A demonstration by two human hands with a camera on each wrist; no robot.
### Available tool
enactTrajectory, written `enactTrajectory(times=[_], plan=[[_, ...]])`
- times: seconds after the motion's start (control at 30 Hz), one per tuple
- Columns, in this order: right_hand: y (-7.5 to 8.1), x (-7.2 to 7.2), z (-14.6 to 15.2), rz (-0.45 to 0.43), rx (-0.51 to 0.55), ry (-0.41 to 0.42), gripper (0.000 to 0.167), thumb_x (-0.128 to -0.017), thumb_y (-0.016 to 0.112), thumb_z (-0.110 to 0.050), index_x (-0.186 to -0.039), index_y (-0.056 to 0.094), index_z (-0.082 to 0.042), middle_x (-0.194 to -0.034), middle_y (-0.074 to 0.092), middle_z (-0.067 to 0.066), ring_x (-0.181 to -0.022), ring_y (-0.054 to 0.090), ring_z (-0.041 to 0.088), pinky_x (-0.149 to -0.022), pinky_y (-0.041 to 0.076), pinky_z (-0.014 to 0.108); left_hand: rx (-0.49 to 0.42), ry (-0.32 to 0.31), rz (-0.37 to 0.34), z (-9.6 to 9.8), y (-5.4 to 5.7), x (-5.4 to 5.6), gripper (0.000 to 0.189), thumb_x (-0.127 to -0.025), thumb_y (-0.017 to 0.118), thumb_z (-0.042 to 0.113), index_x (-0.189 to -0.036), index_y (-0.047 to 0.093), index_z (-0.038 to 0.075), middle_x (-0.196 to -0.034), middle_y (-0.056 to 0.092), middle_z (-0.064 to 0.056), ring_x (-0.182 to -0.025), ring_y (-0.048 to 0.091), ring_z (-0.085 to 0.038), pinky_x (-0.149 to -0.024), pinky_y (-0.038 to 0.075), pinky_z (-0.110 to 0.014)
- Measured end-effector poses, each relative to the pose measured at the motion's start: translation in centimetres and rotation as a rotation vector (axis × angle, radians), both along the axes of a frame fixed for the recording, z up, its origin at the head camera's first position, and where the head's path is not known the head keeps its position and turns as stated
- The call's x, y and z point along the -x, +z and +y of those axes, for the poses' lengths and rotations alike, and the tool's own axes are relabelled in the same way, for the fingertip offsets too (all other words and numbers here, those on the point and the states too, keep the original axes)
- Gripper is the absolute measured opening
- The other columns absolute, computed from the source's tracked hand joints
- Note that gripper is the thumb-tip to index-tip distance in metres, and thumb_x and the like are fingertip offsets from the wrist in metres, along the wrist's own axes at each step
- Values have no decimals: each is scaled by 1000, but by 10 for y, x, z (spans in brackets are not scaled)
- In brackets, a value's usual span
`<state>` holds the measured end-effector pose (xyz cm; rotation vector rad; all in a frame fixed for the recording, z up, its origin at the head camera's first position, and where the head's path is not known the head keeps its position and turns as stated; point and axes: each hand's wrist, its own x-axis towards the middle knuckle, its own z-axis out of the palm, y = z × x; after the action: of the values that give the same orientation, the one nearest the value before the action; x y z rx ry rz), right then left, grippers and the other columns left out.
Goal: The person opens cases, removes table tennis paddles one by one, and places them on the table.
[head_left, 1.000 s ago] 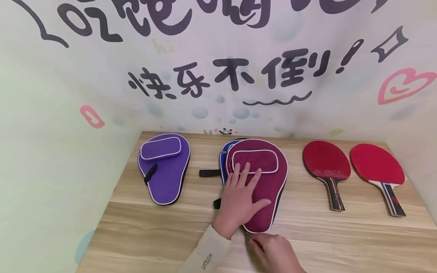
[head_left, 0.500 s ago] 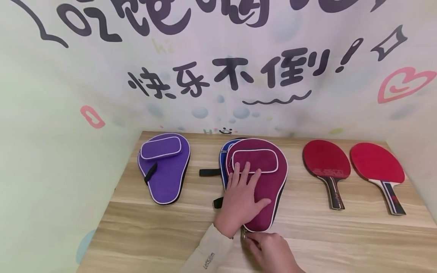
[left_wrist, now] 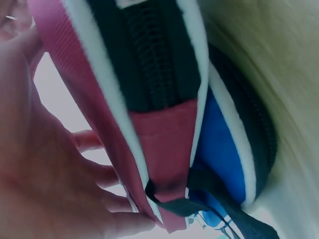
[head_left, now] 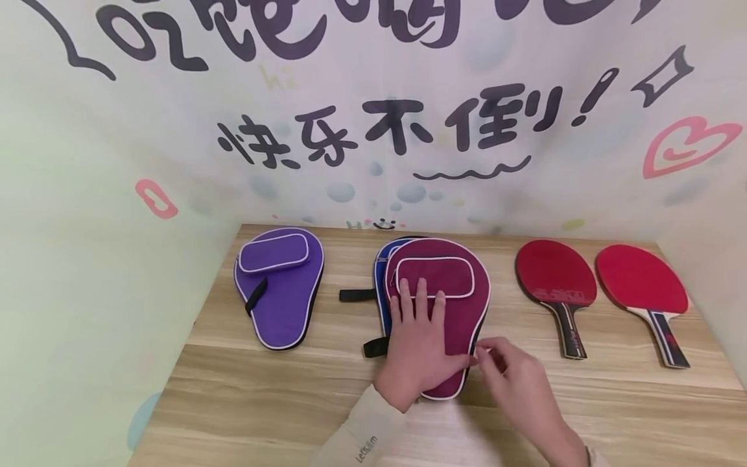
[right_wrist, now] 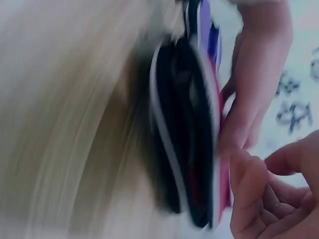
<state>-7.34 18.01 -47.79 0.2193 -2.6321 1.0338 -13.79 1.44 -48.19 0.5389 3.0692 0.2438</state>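
Note:
A maroon paddle case [head_left: 446,324] with white piping lies over a blue paddle case [head_left: 380,259], which is mostly hidden. My left hand [head_left: 417,350] rests on the maroon case with fingers spread, its thumb reaching the right edge. Beside that edge is my right hand [head_left: 519,386], fingers loosely bent and thumb tip near the left thumb. Nothing shows between its fingers. In the right wrist view the case's side [right_wrist: 184,124] gapes along the zipper, with something red inside. A zipper [left_wrist: 152,55] runs along the side in the left wrist view.
To the left lies a purple paddle case [head_left: 283,292]. A dark red table tennis paddle [head_left: 557,275] and a brighter red one [head_left: 642,279] lie on the right of the wooden table [head_left: 245,402]. A printed wall [head_left: 327,194] stands behind.
My right hand has left the zipper pull at the bottom tip of the maroon case and moved up and right to its right edge. My left hand has turned slightly, its thumb now at that edge.

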Motion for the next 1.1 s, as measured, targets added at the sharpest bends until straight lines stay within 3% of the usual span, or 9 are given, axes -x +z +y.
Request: enactTrajectory(times=[0.1, 0.27, 0.37, 0.5, 0.7, 0.97, 1.1], plan=[[-7, 11, 13, -178, 55, -65, 15, -98, 64, -9, -111, 70, -3, -65, 64, -4, -52, 51, -5, -47, 43, 18, 13, 8, 5, 5, -2, -2, 126, -69, 50, 97, -163, 25, 16, -172, 13, -19, -158, 3, -50, -124, 20, -65], [-24, 20, 25, -554, 190, -78, 26, -103, 61, -22, -116, 67, -1, -67, 66, 2, -50, 57, 8, -48, 50, 26, 31, 7, 4, 8, -3, -2, 119, -74, 60, 86, -163, 25, 15, -172, 13, -19, -157, 6, -51, -123, 23, -67], [-30, 23, 25, -670, 287, -55, 29, -103, 60, -25, -114, 68, 1, -71, 67, 6, -53, 61, 13, -49, 55, 29, 44, 8, 12, 9, -4, -2, 117, -74, 63, 81, -163, 25, 15, -171, 14, -20, -157, 8, -51, -121, 26, -68], [-33, 27, 17, -699, 327, 3, 28, -103, 60, -26, -105, 70, 0, -71, 66, 6, -54, 60, 13, -48, 54, 30, 42, 17, 21, 8, -6, -2, 114, -76, 61, 80, -162, 25, 15, -171, 14, -20, -157, 9, -51, -121, 26, -68], [-33, 30, 6, -686, 267, 46, 28, -104, 58, -24, -83, 63, -5, -63, 61, 3, -46, 55, 13, -43, 49, 28, -52, 13, 5, 0, -8, -2, 108, -80, 63, 74, -163, 22, 17, -172, 11, -19, -158, 5, -50, -122, 24, -67], [-33, 29, 7, -700, 260, 43, 31, -104, 59, -26, -81, 59, -4, -61, 59, 3, -45, 54, 13, -43, 48, 28, -223, -22, -56, -12, -2, -8, 102, -83, 70, 58, -163, 15, 26, -174, 3, -13, -159, -1, -46, -121, 25, -69], [-32, 30, 8, -697, 273, 58, 30, -103, 59, -25, -82, 59, -3, -61, 59, 3, -45, 54, 13, -42, 48, 28, -256, -45, -24, -15, 6, -13, 101, -85, 71, 49, -164, 11, 31, -174, 0, -9, -160, 4, -44, -121, 25, -69]])
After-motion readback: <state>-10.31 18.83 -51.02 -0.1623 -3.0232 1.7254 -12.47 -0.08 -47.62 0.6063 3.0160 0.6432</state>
